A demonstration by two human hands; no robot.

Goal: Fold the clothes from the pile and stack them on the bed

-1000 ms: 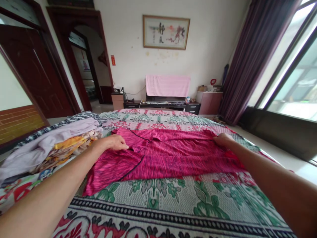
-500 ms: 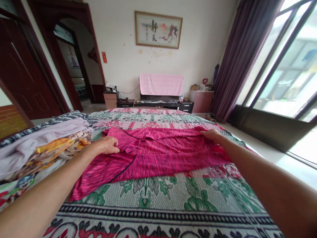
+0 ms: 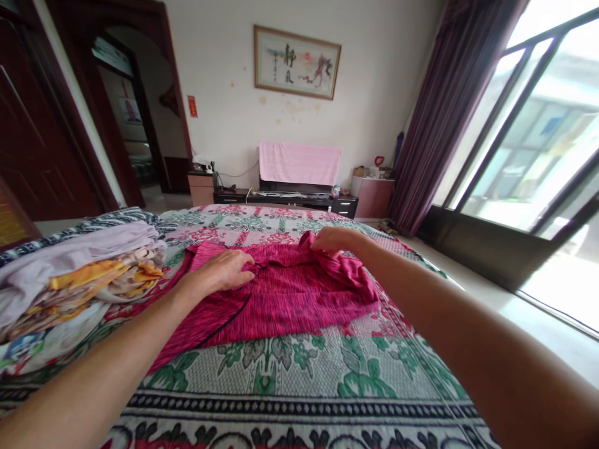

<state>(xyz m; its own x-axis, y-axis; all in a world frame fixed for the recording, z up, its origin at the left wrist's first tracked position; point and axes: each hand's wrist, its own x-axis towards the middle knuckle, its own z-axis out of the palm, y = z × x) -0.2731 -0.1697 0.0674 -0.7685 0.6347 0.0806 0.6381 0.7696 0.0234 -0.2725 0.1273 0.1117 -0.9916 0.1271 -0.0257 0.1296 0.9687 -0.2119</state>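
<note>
A magenta-and-black streaked shirt (image 3: 281, 305) with thin dark seams lies across the bed, its right end bunched and partly folded over towards the middle. My right hand (image 3: 330, 242) is closed on the shirt's far edge and lifts a bit of it off the bed. On the left part of the shirt rests my left hand (image 3: 231, 269), palm down, fingers stretched out and thumb apart. Fabric beneath both palms is hidden.
A patterned bedspread (image 3: 276, 393) covers the bed. Several heaped clothes (image 3: 107, 268) lie at the left. Beyond the bed's far edge stand a low black cabinet (image 3: 299, 201) and a pink cloth (image 3: 299, 163). Curtains (image 3: 449, 106) hang at the right.
My right hand has moved left, bringing the shirt's right end inward and folding it. My left hand has shifted slightly right and its fingers have straightened out.
</note>
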